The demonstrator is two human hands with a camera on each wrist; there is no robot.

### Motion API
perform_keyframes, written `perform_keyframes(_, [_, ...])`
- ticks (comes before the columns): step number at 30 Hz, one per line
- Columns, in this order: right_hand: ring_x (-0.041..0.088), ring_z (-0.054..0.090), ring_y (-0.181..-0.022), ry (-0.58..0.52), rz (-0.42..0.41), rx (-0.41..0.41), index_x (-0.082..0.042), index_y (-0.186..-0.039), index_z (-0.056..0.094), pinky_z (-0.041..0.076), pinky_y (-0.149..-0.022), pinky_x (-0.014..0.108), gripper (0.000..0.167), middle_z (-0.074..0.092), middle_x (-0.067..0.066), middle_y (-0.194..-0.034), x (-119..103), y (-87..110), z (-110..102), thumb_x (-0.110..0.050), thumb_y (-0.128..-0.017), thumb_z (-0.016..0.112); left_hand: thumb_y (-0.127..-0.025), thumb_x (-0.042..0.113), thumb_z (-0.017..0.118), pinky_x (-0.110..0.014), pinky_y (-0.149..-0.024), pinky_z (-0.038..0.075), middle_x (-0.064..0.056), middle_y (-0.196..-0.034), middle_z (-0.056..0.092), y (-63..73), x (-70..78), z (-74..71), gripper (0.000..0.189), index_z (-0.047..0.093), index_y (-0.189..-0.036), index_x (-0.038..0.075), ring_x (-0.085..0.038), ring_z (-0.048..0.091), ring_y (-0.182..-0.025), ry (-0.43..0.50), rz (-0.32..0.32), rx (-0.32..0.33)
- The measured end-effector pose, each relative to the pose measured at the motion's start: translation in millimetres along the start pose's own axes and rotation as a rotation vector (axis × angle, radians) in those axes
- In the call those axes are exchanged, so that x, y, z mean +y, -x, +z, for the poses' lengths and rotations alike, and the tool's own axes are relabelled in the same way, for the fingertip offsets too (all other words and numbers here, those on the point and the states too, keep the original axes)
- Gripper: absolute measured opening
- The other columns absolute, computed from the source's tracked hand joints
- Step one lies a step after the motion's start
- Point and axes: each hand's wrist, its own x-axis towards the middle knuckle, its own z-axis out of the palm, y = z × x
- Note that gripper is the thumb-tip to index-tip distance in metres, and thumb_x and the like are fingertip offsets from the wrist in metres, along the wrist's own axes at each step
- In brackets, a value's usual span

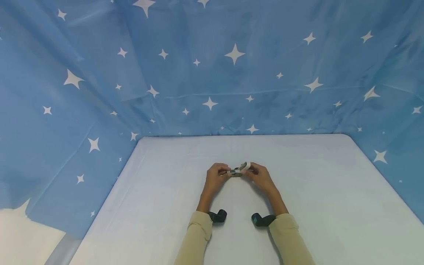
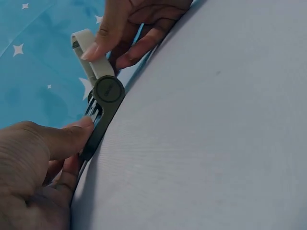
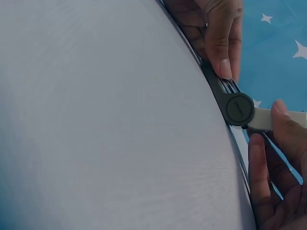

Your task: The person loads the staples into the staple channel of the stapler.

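Note:
A small folding gadget with a round dark green pivot (image 2: 108,89) is held between both hands over the table's far half. One dark green arm (image 2: 102,125) and a cream loop-shaped arm (image 2: 102,68) meet at the pivot, set at an angle. Thin metal pieces (image 3: 229,86) show beside the dark arm. My left hand (image 1: 215,178) pinches the dark end, its thumb at the metal pieces. The cream arm is gripped by my right hand (image 1: 261,178) between thumb and fingers. What kind of gadget it is, I cannot tell.
A white table (image 1: 149,191) with rounded far corners lies under the hands. Behind it and along its sides hangs a blue cloth (image 1: 179,77) with white stars. Dark wrist cameras (image 1: 218,216) sit on both wrists, below beige sleeves (image 1: 195,239).

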Motion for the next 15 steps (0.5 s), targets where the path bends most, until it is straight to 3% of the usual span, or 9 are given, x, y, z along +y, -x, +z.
perform_keyframes(4, [0.033, 0.068, -0.101, 0.017, -0.032, 0.024, -0.008, -0.120, 0.067, 0.053, -0.066, 0.026, 0.036, 0.064, 0.019, -0.128, 0, -1.0, 1, -0.029, -0.090, 0.071, -0.083, 0.005, 0.076, -0.021, -0.083, 0.056, -0.014, -0.116, 0.058, -0.8, 0.0, 4.9, 0.015, 0.074, -0.097, 0.000, -0.024, 0.066, -0.100, -0.034, 0.001, 0.052])
perform_keyframes(8, [0.029, 0.071, -0.087, 0.126, -0.146, 0.048, -0.006, -0.119, 0.067, 0.053, -0.060, 0.025, 0.034, 0.068, 0.020, -0.118, -6, -3.1, 3, -0.024, -0.090, 0.071, -0.084, 0.007, 0.076, -0.021, -0.071, 0.053, -0.010, -0.106, 0.060, -0.5, 1.5, 6.7, 0.013, 0.074, -0.096, 0.004, -0.015, 0.061, -0.085, -0.090, -0.006, 0.069])
perform_keyframes(15, [0.022, 0.065, -0.079, 0.513, -0.378, 0.021, -0.001, -0.115, 0.068, 0.054, -0.068, 0.036, 0.034, 0.069, 0.013, -0.100, -27, -10.9, 6, -0.022, -0.088, 0.072, -0.085, 0.008, 0.075, -0.019, -0.068, 0.048, -0.005, -0.093, 0.061, -0.8, 0.9, 6.1, 0.013, 0.073, -0.098, 0.005, -0.007, 0.053, -0.078, -0.125, 0.007, 0.065])
